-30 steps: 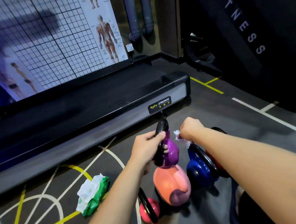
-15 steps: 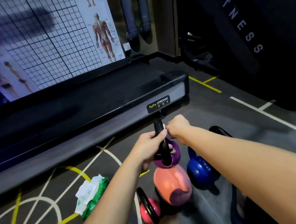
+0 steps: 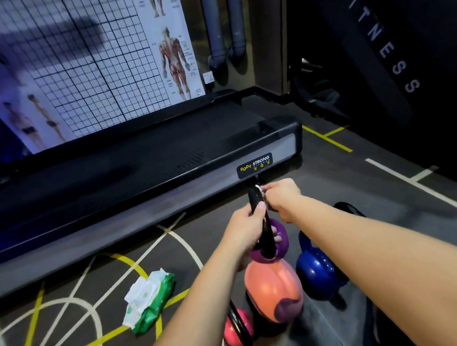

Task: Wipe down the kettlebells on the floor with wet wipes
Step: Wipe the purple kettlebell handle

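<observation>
Purple kettlebell [image 3: 281, 240] held up over orange kettlebell [image 3: 273, 289]; left hand [image 3: 244, 230] curled round its black handle [image 3: 265, 236]. Right hand [image 3: 280, 198] pinches wet wipe [image 3: 260, 189] at handle top. Step: wiping handle. Next, probably: the body, which needs a regrip.

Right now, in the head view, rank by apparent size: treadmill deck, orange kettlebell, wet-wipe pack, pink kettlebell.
1. treadmill deck
2. orange kettlebell and wet-wipe pack: these look alike, so unranked
3. pink kettlebell: smallest, though partly hidden
</observation>
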Demonstrator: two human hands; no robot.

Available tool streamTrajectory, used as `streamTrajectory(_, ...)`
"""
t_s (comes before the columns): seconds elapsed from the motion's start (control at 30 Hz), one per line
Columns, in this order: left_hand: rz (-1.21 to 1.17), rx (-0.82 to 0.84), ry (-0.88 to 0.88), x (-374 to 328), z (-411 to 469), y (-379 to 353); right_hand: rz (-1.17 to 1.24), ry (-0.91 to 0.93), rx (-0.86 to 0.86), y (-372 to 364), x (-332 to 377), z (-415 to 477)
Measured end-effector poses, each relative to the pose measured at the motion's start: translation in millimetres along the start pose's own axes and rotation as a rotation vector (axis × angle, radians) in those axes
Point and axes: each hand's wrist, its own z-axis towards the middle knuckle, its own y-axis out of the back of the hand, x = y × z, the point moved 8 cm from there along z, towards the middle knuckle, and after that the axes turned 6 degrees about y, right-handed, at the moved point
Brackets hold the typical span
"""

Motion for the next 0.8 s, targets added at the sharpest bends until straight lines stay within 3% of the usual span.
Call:
streamTrajectory(0.17, 0.014, 0.017, -0.008, 1.4, 0.3, -0.3, 0.123, 0.039, -0.001, 0.9, 13.3, 8.4)
streamTrajectory(0.4, 0.019, 0.004, -0.016, 0.1, -1.3, 2.3, -0.082, 0.085, 0.080, -5.2, 5.0, -3.3)
streamTrajectory(0.6, 0.058, 0.007, -0.032, 2.4, -0.3, 5.7, -0.024, 0.097, 0.052, -2.2, 25.4, -5.8)
streamTrajectory(0.8, 0.131, -0.024, -0.056, 2.3, 3.6, 12.2, -0.090, 0.197, 0.146, 2.0, 37.8, -14.9)
